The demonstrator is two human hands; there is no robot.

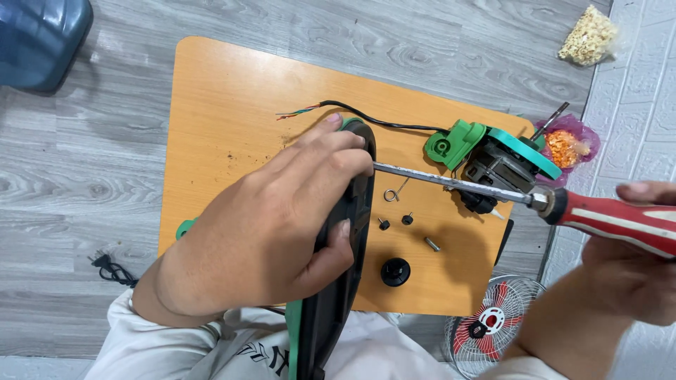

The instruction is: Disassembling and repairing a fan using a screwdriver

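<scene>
Two hands work over a small orange wooden table (225,84) that stands on grey plank flooring. We grip a black-and-green fan housing (338,281) edge-up at the table's near side with our left hand (260,225), fingers curled over its top rim and thumb pressed against its black face. Our right hand (627,260) is closed around the red handle of a long screwdriver (493,190), whose steel shaft runs leftward until its tip disappears under our left fingers at the housing's upper end. Behind the shaft lies a green-bracketed fan motor (493,158), trailing a black cable (380,121) with bared coloured wires. Smaller still (scattered between housing and motor) are a black round knob (395,271), two tiny black caps (407,219), a wire spring (391,194) and a short metal pin (432,244).
</scene>
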